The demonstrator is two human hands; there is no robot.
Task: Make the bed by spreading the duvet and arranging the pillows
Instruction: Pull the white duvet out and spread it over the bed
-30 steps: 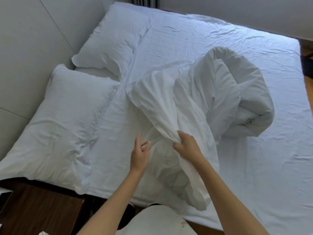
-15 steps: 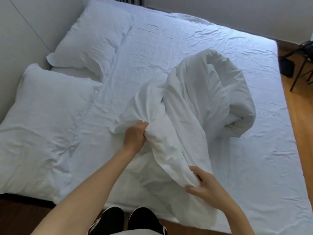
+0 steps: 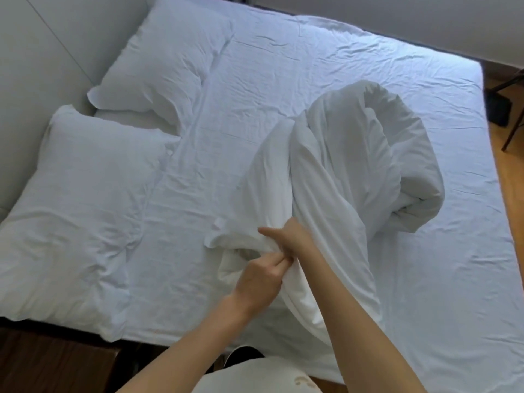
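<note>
Left hand (image 3: 259, 282) and right hand (image 3: 295, 236) touching, fingers pinched closed, forearms extended forward.

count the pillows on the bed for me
2. One pillow lies at the far corner by the wall, the other pillow sits nearer, at the bed's near edge. The bunched duvet could hide more.

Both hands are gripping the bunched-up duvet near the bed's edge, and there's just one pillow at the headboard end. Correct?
Not quite: the head view shows two pillows, a near pillow and a far pillow. Both the left hand and right hand do grip the bunched duvet.
</note>
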